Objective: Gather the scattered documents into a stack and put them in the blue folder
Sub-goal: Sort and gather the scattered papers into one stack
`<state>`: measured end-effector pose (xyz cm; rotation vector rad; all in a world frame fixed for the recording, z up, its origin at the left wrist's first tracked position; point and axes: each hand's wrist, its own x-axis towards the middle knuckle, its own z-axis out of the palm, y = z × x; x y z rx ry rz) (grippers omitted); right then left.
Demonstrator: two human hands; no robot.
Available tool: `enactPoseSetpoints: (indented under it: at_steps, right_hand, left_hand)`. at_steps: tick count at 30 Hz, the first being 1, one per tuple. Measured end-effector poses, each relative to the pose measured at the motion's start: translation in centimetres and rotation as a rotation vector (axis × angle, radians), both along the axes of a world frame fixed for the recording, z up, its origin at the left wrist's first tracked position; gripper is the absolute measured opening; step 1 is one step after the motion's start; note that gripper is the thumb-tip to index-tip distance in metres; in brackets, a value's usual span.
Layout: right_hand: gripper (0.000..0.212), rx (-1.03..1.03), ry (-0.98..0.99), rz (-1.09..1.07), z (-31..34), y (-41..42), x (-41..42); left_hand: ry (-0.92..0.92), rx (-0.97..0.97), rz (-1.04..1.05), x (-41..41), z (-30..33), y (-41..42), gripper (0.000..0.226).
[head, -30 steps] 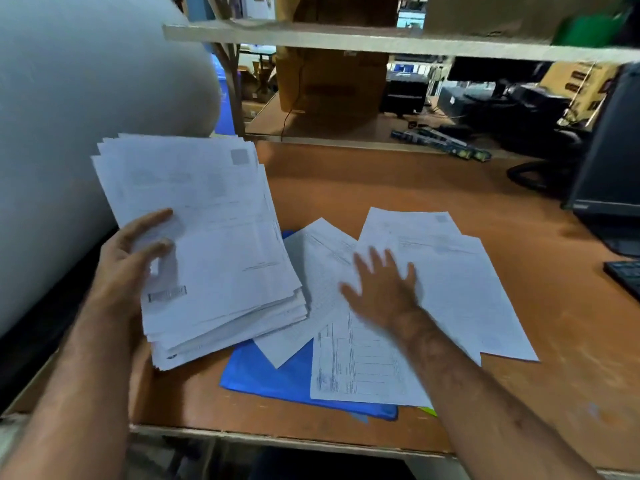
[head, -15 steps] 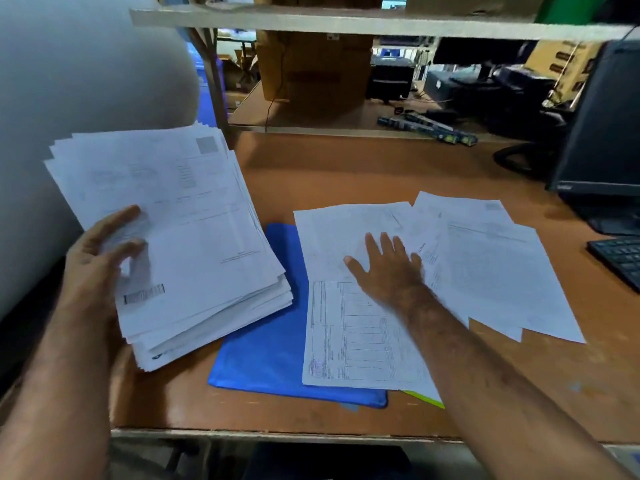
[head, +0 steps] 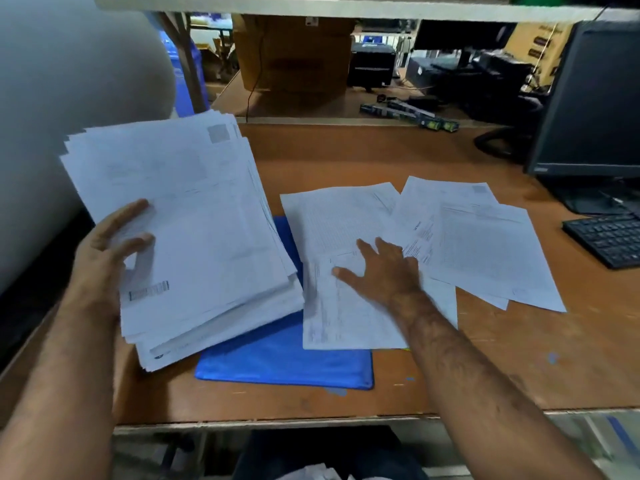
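My left hand [head: 104, 258] grips a thick stack of white documents [head: 194, 220] by its left edge, tilted up over the left part of the desk. The blue folder [head: 287, 365] lies flat near the desk's front edge, partly covered by the stack and by loose sheets. My right hand [head: 384, 268] rests flat, fingers spread, on a loose sheet [head: 336, 237] that lies on the folder. Two more overlapping sheets [head: 485, 247] lie to the right on the desk.
A brown wooden desk [head: 381, 157] holds a black monitor [head: 595, 109] and keyboard [head: 609, 237] at the right. A shelf [head: 311, 5] runs overhead, with a cardboard box [head: 294, 53] behind. A large white roll [head: 69, 98] stands at the left.
My right hand has slid the loose sheets rightward, uncovering more of the blue folder. My left hand still holds the stack in about the same place.
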<state>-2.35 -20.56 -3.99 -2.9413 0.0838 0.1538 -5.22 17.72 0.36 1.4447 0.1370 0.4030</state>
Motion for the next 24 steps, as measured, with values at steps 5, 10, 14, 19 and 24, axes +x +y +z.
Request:
enactPoseSetpoints:
  at_steps: [5, 10, 14, 19, 24]
  right_hand:
    - [0.082, 0.095, 0.0, 0.037, 0.7, -2.1, 1.6]
    - [0.063, 0.099, 0.057, 0.075, 1.3, -5.1, 0.7]
    - [0.068, -0.057, -0.074, -0.032, 2.0, -5.1, 1.1]
    - [0.087, 0.024, 0.048, 0.017, 1.2, -1.1, 2.8]
    - [0.057, 0.001, 0.036, -0.062, 0.9, -0.3, 4.7]
  left_hand:
    - [0.157, 0.182, -0.239, 0.0, -1.5, -3.6, 0.044]
    - [0.194, 0.332, -0.269, 1.6, -3.2, -5.5, 0.045]
    - [0.207, 0.318, -0.172, 2.3, -3.6, -5.2, 0.047]
    - [0.232, 0.294, -0.124, 2.7, -3.5, -3.9, 0.049]
    - [0.279, 0.271, -0.168, 3.0, -3.8, -3.0, 0.049]
